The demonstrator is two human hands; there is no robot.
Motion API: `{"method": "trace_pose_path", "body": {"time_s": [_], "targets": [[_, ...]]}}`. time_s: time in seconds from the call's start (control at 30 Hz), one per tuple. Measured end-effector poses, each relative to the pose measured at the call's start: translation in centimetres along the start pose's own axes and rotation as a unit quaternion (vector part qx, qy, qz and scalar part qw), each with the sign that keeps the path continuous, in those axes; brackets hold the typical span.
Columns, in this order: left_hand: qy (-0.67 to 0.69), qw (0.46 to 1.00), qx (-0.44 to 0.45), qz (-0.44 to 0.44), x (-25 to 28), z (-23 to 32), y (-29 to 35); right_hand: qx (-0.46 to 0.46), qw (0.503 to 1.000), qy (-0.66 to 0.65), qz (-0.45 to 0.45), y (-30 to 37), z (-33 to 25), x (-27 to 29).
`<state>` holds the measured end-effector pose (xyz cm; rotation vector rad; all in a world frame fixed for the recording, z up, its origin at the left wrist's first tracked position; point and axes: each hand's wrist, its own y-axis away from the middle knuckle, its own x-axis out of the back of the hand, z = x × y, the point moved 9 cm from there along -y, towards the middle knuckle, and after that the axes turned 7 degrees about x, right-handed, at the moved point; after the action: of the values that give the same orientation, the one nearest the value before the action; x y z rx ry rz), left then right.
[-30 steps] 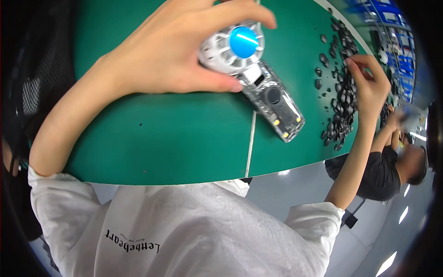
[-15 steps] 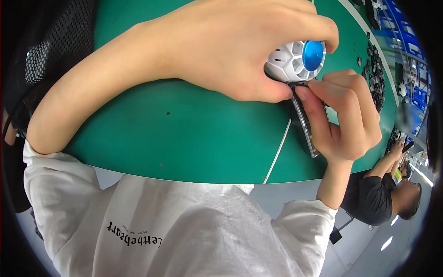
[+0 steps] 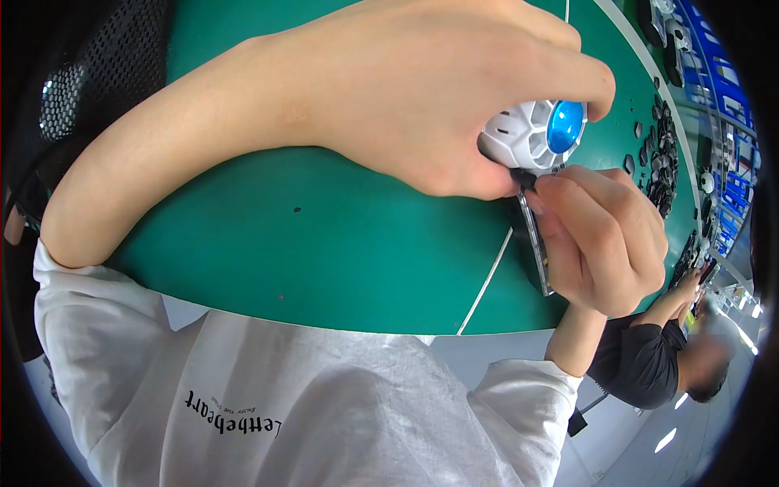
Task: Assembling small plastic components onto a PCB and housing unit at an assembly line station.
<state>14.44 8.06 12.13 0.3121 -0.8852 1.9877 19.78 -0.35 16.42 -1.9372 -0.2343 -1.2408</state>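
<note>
My left hand [image 3: 430, 89] is wrapped round a white, ball-shaped housing [image 3: 521, 142] with panel-like facets and a shiny blue dome [image 3: 565, 126] on its right side. The left thumb lies along the near edge of the housing. There, the thumb and bent forefinger of my right hand [image 3: 604, 235] pinch a small black piece [image 3: 526, 178] against the housing or just beside it; whether it is attached cannot be made out. From this spot a narrow dark strip with a clear edge [image 3: 535, 252] runs toward me, partly hidden by the right hand.
A green tabletop [image 3: 324, 243] lies under my hands, with a white line [image 3: 487, 280] across it. Many small black pieces [image 3: 661, 162] are heaped at the right. A co-worker in a black shirt [image 3: 645, 365] sits further right. A black mesh chair back [image 3: 114, 73] stands at the left.
Both hands and the housing sit slightly lower and further right in the picture, as the whole view has shifted too. My right fingers have curled closer together, and the black piece shows more clearly.
</note>
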Motion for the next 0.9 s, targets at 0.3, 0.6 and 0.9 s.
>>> {"method": "trace_pose_path", "body": {"time_s": [0.3, 0.6, 0.9], "targets": [[-0.010, 1.000, -0.011, 0.006, 0.1, 0.3, 0.1, -0.018, 1.000, 0.015, 0.002, 0.1, 0.4, -0.2], [0.012, 0.988, 0.152, -0.031, -0.4, 0.5, -0.4, -0.146, 0.987, -0.056, -0.027, 0.4, 2.7, 0.1], [0.050, 0.957, 0.286, -0.023, -0.3, 0.7, 1.8, -0.126, 0.990, -0.051, -0.032, 0.1, 1.8, -0.7]]}}
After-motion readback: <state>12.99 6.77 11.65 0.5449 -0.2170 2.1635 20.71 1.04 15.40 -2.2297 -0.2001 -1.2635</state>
